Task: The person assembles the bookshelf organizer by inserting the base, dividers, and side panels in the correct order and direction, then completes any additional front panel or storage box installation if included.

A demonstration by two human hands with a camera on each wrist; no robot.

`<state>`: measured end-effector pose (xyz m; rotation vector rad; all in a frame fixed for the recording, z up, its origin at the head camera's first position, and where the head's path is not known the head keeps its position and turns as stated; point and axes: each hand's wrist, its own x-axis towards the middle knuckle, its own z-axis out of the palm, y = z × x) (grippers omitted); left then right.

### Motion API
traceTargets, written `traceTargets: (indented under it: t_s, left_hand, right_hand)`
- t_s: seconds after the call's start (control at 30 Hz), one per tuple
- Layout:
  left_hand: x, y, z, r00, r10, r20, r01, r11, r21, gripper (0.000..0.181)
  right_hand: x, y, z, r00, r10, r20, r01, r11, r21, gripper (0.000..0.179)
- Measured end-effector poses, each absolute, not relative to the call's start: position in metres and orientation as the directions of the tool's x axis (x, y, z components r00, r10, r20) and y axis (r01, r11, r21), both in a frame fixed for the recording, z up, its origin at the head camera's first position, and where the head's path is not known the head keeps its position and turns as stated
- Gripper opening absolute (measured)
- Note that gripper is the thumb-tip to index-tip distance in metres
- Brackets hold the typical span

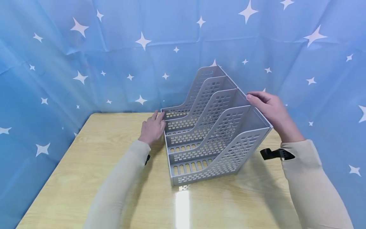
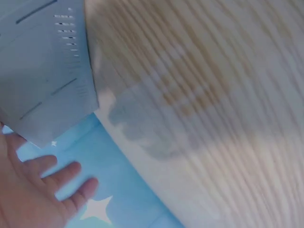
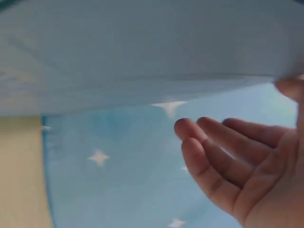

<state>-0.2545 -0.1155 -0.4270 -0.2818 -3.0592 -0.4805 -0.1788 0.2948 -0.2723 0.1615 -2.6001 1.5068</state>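
Note:
A grey desk file organizer [image 1: 206, 133] with several upright slots and perforated dividers stands on the wooden table, its low front toward the left. My left hand [image 1: 152, 128] is at the far end of that low front. In the left wrist view, its fingers [image 2: 61, 175] are spread beside the organizer's grey panel [image 2: 42, 71]. At the tall back edge is my right hand [image 1: 271, 109], with the thumb right at the rim. The right wrist view shows its other fingers [image 3: 223, 156] loosely extended, apart from the back panel [image 3: 152, 52]. Nothing sits in the slots.
The light wooden table [image 1: 94, 165] reaches back to a blue curtain [image 1: 120, 57] with white stars, which surrounds it behind and at the sides. Beside the right sleeve is a black wrist strap [image 1: 274, 154]. A bright reflection lies in front of the organizer.

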Motion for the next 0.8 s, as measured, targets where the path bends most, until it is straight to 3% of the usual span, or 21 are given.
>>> traceTargets:
  t_s: [0.23,0.43,0.57,0.7,0.8]
  left_hand:
    - [-0.241,-0.116,-0.426,-0.994,0.094,0.062,0.107,0.962,0.252,0.062]
    - [-0.230,-0.118,-0.423,-0.994,0.059,0.096,0.076,0.979,0.187,0.063]
    - [-0.219,-0.120,-0.424,-0.986,0.069,0.153,0.090,0.987,0.136,0.059]
    - [-0.207,-0.122,-0.425,-0.976,0.081,0.203,0.102,0.990,0.097,0.053]
    - [-0.195,-0.124,-0.424,-0.968,0.086,0.236,0.107,0.991,0.077,0.054]
  right_hand:
    - [-0.142,0.302,-0.252,-0.985,-0.069,0.155,-0.166,0.597,-0.785,0.043]
    - [-0.127,0.309,-0.258,-0.990,-0.063,0.129,-0.137,0.689,-0.712,0.046]
    - [-0.130,0.312,-0.269,-0.981,-0.036,0.189,-0.166,0.652,-0.740,0.044]
    - [-0.136,0.312,-0.280,-0.967,0.002,0.254,-0.213,0.537,-0.816,0.030]
    - [-0.139,0.310,-0.286,-0.967,0.024,0.254,-0.214,0.471,-0.856,0.029]
